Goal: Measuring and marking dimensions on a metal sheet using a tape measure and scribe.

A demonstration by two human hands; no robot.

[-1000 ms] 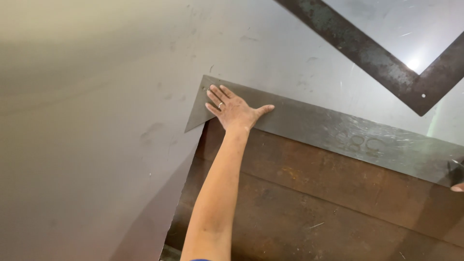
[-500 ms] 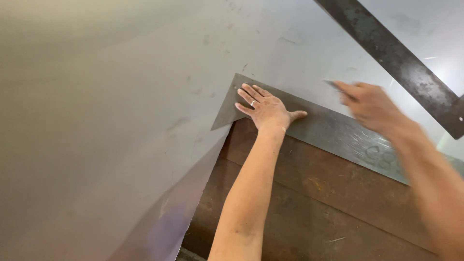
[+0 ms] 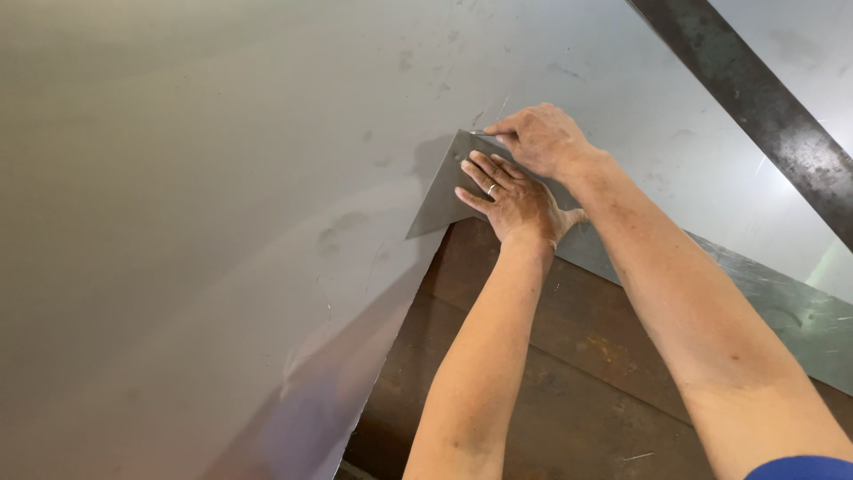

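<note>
Since before, my right hand [image 3: 544,138] has reached the template [image 3: 442,197] corner, pinching a thin scriber; my left hand [image 3: 515,200] lies flat, pinning the template on the sheet [image 3: 222,222].

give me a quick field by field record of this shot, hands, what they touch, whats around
left hand: left hand lies flat, fingers spread, ring on one finger, pressing on the grey angled metal strip
right hand: right hand rests at the strip's upper corner, fingertips pinched around something thin; too small to tell what
surface: large pale grey metal sheet under the strip
below: rusty brown metal plate beneath the forearms
upper right: dark steel flat bar lying diagonally across the sheet
clothing: blue sleeve edge on the right arm
</note>
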